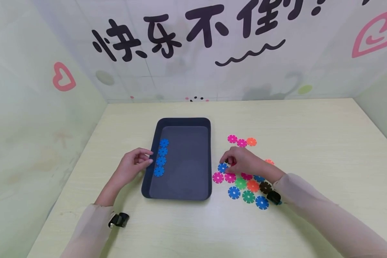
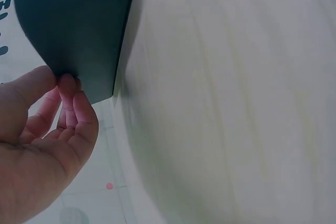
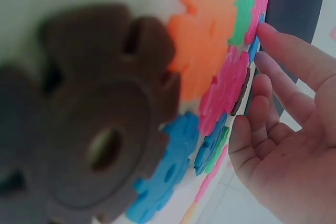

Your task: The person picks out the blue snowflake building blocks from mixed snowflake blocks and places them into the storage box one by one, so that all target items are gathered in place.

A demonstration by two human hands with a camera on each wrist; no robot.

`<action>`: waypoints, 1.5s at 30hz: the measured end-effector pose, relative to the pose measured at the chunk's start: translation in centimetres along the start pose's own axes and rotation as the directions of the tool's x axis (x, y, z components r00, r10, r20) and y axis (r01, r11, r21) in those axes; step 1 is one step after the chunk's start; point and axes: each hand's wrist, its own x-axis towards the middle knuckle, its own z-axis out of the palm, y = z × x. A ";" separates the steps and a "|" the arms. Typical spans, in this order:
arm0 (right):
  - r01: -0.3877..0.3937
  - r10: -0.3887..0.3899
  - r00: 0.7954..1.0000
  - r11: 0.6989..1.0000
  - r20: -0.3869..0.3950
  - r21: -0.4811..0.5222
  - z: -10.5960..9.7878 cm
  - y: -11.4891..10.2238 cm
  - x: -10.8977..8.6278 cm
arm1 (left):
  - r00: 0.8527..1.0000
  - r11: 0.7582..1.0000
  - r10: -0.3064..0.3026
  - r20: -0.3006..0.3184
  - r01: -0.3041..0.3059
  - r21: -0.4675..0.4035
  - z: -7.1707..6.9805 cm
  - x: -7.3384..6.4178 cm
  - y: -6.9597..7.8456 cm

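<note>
At the left rim of a dark rectangular tray (image 1: 180, 194), my left hand (image 1: 132, 165) holds the edge with thumb and fingertips. The left wrist view shows these fingers against the tray wall (image 2: 79, 24). Several blue interlocking discs (image 1: 161, 161) lie in a column along the tray's left side. Right of the tray, my right hand (image 1: 245, 161) pinches a blue interlocking disc (image 1: 223, 168) between thumb and index finger, beside pink discs (image 1: 218, 177). In the right wrist view, that blue disc (image 3: 254, 48) is mostly hidden by the fingertips.
More notched discs lie under and around the right forearm: green (image 1: 248, 196), orange (image 1: 253, 186), brown (image 1: 265, 187) and blue (image 1: 262, 202). Farther back are pink discs (image 1: 232, 138) and an orange disc (image 1: 251, 142). Printed walls (image 1: 193, 79) border the pale table (image 1: 180, 229).
</note>
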 end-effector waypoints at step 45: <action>0.018 -0.020 1.000 0.995 0.020 0.093 0.0 -1.0 -0.2 | 1.000 1.000 -0.011 -0.002 0.011 0.007 0.0 -0.1 0.4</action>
